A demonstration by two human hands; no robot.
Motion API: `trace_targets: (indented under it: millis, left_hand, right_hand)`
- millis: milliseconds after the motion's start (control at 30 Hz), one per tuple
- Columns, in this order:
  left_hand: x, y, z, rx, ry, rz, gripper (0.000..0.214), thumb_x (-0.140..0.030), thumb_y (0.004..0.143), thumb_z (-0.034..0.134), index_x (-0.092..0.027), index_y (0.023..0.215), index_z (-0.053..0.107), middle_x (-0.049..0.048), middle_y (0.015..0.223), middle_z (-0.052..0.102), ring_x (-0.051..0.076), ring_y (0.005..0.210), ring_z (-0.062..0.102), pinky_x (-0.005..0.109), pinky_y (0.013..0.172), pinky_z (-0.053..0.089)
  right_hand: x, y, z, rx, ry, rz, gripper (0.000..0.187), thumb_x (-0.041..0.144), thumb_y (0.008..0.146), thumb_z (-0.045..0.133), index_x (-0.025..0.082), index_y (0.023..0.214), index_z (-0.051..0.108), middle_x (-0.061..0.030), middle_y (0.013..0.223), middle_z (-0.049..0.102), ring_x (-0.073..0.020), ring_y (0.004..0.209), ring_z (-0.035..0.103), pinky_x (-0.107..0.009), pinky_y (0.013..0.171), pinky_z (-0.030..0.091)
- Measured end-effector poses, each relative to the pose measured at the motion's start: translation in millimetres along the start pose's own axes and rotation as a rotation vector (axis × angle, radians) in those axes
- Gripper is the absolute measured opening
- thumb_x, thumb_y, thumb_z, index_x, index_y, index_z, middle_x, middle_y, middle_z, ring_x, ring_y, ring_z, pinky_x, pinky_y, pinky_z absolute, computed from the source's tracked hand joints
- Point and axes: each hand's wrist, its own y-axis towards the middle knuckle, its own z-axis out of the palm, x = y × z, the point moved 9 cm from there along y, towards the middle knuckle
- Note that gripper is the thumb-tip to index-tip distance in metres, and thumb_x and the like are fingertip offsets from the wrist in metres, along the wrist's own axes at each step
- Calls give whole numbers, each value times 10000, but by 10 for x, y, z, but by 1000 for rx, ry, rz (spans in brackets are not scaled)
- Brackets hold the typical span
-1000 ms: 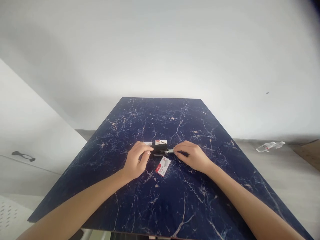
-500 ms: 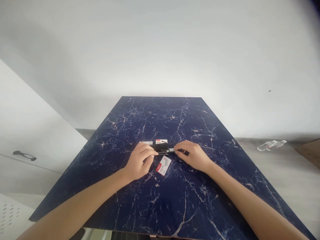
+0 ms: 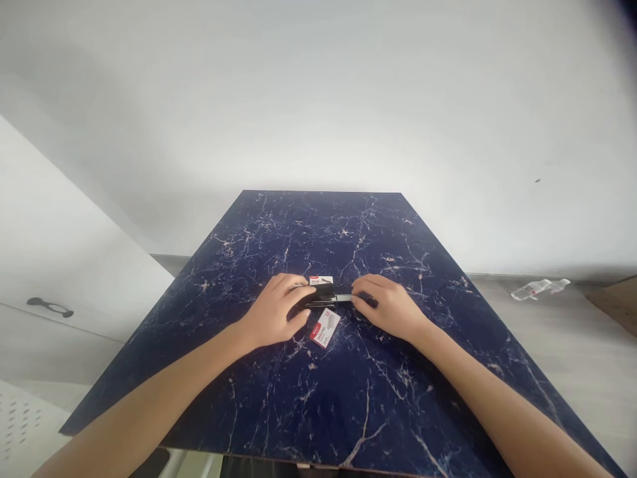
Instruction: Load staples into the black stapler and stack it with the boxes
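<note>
A black stapler (image 3: 322, 291) lies crosswise on the dark blue table. My left hand (image 3: 277, 312) wraps its left end, fingers over the top and thumb along the near side. From its right end sticks out a silver metal strip (image 3: 343, 298), which looks like the staple rail. My right hand (image 3: 385, 304) pinches the strip's outer end between thumb and fingers. A red-and-white staple box (image 3: 325, 328) rests at an angle just in front of the stapler. Behind it, another small red-and-white box (image 3: 321, 280) is partly covered.
The table (image 3: 318, 226) has a white-veined, marble-like top and reaches to a pale wall (image 3: 318, 99). On the left is a white cabinet with a dark handle (image 3: 50, 307). Clear plastic bottles (image 3: 540, 289) lie on the floor at right, near a cardboard box (image 3: 617, 299).
My right hand has shifted slightly right, and more of the silver strip shows. My left hand has spread further over the stapler, covering the white box behind it.
</note>
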Motion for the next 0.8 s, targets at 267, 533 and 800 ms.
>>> trace_targets:
  millis: [267, 533, 800]
  left_hand:
    - [403, 75, 103, 251, -31, -92, 244, -413, 875, 728, -195, 967, 670, 58, 955, 654, 249, 953, 578, 393, 848, 483]
    - [322, 34, 177, 98, 2, -203, 282, -386, 883, 738, -206, 1088, 668, 42, 931, 627, 244, 901, 572, 384, 797, 472]
    - [146, 88, 228, 15, 170, -328, 546, -379, 924, 689, -217, 1414, 509, 90, 1077, 692, 311, 1008, 639, 438, 856, 506]
  right_hand:
    - [570, -238, 234, 206, 234, 196, 138, 287, 920, 617, 253, 1048, 582, -59, 1086, 681, -141, 579, 607, -271, 495, 426]
    - [810, -174, 340, 231, 293, 62, 40, 226, 891, 631, 206, 923, 618, -65, 1164, 599, -78, 565, 515, -264, 585, 425]
    - [653, -188, 389, 41, 26, 189, 149, 237, 927, 571, 201, 1072, 570, -147, 1444, 465, -164, 756, 613, -313, 635, 461]
